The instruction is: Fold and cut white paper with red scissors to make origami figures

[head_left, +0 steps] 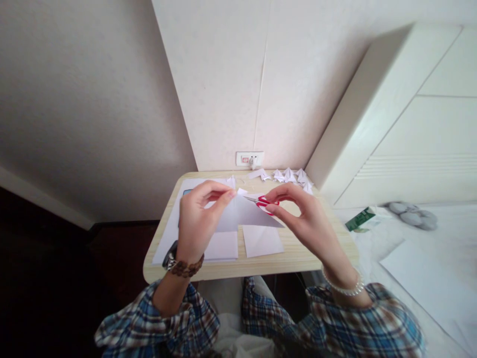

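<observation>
My left hand (pixel 203 214) pinches the upper edge of a white sheet of paper (pixel 255 214), held up over the small wooden table (pixel 219 271). In my right hand (pixel 298 209) is a pair of small scissors (pixel 263 201) with red handles. Their blades point left and lie at the top edge of the held paper, a short way from my left fingertips. Below, a white paper square (pixel 263 241) lies flat on the table. More white sheets (pixel 221 246) lie under and beside my left hand, which partly covers them.
Several folded white paper pieces (pixel 288 175) stand at the table's back right, beside a paper strip (pixel 257 173). A wall socket (pixel 249 158) with a plug is behind the table. To the right are a green-and-white box (pixel 361 219) and a grey rounded object (pixel 412 215).
</observation>
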Demonstrator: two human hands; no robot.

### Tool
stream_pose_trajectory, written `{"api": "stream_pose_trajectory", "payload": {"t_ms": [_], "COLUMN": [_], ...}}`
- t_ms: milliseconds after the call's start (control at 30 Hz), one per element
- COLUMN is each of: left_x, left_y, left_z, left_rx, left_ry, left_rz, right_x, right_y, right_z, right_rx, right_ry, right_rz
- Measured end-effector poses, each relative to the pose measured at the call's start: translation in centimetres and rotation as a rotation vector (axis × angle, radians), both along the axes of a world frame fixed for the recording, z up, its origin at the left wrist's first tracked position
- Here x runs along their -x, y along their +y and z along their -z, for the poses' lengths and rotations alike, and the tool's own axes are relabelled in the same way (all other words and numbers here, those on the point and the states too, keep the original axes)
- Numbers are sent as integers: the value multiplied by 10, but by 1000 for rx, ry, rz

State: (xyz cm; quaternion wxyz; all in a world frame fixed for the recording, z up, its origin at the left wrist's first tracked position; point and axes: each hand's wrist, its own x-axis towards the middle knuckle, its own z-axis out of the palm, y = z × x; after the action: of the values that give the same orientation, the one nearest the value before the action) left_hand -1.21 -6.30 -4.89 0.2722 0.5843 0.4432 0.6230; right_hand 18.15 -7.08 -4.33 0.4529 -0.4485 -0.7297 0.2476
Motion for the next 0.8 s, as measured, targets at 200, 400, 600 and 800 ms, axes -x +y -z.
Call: {"api": "stream_pose_trajectory", "payload": {"t_ms": [200,400,600,800], "left_x": [-16,-11,-14,-17], "left_y": [-5,-2,-6,-8], "left_z": [3,10,8,6], "left_rx": [56,103,101,61], "left_ry": [71,110,202,210], "left_rz": [121,161,210,209], "right_x": [17,11,15,15], "right_y": [-1,-1,-2,-4], "right_z": [-1,6,-1,-5], "right_rx": [-15,8,-5,-42], "right_ry": [-22,26,61,1], "right_rz": [0,24,-10,14]}}
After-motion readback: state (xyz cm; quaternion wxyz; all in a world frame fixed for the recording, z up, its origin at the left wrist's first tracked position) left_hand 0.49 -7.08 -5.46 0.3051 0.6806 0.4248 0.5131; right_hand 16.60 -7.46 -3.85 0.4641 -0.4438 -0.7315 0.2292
